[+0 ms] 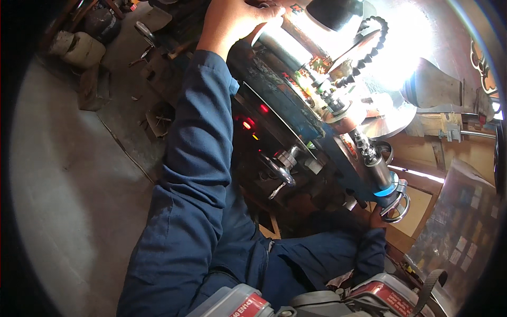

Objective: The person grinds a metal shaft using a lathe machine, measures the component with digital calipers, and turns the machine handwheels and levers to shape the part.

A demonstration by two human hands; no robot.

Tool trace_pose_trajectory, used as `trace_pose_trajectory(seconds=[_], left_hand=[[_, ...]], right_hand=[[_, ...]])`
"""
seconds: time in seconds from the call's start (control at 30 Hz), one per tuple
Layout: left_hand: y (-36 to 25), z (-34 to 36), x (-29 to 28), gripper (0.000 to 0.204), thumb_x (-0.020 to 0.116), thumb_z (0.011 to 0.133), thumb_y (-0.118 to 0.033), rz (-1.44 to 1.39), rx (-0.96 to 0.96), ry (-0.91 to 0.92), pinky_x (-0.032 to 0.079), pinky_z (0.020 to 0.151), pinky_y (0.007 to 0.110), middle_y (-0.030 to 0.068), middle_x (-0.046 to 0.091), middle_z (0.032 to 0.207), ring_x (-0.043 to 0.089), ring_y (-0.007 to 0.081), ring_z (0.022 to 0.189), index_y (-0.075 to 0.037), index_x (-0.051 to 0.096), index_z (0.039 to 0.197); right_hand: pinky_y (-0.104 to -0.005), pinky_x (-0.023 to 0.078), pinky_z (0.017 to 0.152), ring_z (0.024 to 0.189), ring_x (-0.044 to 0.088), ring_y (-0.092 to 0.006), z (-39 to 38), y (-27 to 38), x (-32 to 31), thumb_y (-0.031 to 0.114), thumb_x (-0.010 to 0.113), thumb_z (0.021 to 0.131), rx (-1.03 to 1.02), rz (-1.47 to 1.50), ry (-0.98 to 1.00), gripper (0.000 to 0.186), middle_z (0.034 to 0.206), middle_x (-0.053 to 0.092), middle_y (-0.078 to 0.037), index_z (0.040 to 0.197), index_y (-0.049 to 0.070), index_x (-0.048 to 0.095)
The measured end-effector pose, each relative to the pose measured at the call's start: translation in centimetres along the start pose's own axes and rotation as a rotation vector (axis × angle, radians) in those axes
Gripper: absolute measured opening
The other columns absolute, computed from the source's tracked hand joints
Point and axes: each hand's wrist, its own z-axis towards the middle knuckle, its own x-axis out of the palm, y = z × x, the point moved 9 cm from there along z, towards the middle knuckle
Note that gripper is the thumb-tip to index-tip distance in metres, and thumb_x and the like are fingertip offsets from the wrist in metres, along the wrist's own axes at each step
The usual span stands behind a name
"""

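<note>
My left hand (235,22) reaches to the top edge, closed at the far end of a bright metal cylinder (285,45) on a blue machine. Its thumb shows; what the fingers grip is out of sight. A slim stepped metal shaft (332,99) runs in line from this cylinder to a second steel cylinder (377,171) with a blue ring. My right hand (377,217) is low at that cylinder's end, beside a chrome handwheel (397,208). The machine hides most of its fingers. Strong light glares around the shaft, next to a segmented black hose (367,58).
Another handwheel with a crank (280,171) sits on the machine's near side, by red lights (249,124). Gas cylinders (84,50) and a box (95,87) stand on the concrete floor at left. A plastic-covered rack (457,232) is at right. Respirator filters (232,302) cover the lower edge.
</note>
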Motion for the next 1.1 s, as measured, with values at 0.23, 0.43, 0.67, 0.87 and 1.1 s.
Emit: trace_pose_trajectory(seconds=[0.23,0.43,0.67,0.87,1.1], left_hand=[[0.2,-0.1,0.1,0.032,0.082,0.075,-0.028,-0.032,0.024,0.000,0.052,0.064,0.032,0.0157,0.071,0.075,0.070,0.0206,0.071,0.001,0.071,0.081],[0.0,-0.1,0.2,0.029,0.080,0.077,-0.026,-0.021,-0.038,0.019,0.052,0.063,0.031,0.0144,0.071,0.075,0.069,0.0185,0.070,0.002,0.071,0.082],[-0.1,-0.1,0.8,0.027,0.080,0.077,-0.024,-0.060,-0.020,0.021,0.052,0.063,0.030,0.0132,0.072,0.076,0.069,0.0156,0.070,0.001,0.071,0.082],[2.4,0.1,0.9,0.033,0.080,0.080,-0.030,-0.079,-0.009,0.066,0.050,0.075,0.025,0.0062,0.074,0.089,0.066,0.0097,0.082,-0.001,0.074,0.095],[1.9,0.7,2.2,0.037,0.084,0.076,-0.027,-0.110,-0.005,0.050,0.052,0.072,0.025,0.0088,0.074,0.087,0.067,0.0101,0.078,0.004,0.072,0.092]], right_hand=[[-0.0370,0.050,0.081,0.094,0.063,-0.0243,0.4,0.3,1.2,0.031,0.055,0.089,-0.028,-0.009,-0.094,0.040,0.104,0.064,-0.012,0.112,-0.001,0.061],[-0.0373,0.049,0.085,0.098,0.062,-0.0240,0.2,0.3,2.6,0.033,0.054,0.090,-0.039,0.002,-0.144,0.043,0.107,0.064,-0.014,0.115,-0.001,0.060],[-0.0375,0.048,0.088,0.102,0.061,-0.0237,-0.1,-0.1,3.5,0.036,0.054,0.092,-0.043,0.018,-0.190,0.047,0.111,0.063,-0.015,0.118,-0.002,0.058],[-0.0377,0.047,0.091,0.106,0.060,-0.0235,-0.4,-0.7,4.0,0.039,0.054,0.094,-0.003,0.113,-0.188,0.050,0.114,0.062,-0.017,0.121,-0.003,0.057],[-0.0380,0.046,0.095,0.110,0.059,-0.0231,-1.9,-1.8,1.4,0.042,0.054,0.096,0.288,0.705,-0.150,0.054,0.118,0.061,-0.018,0.124,-0.004,0.056]])
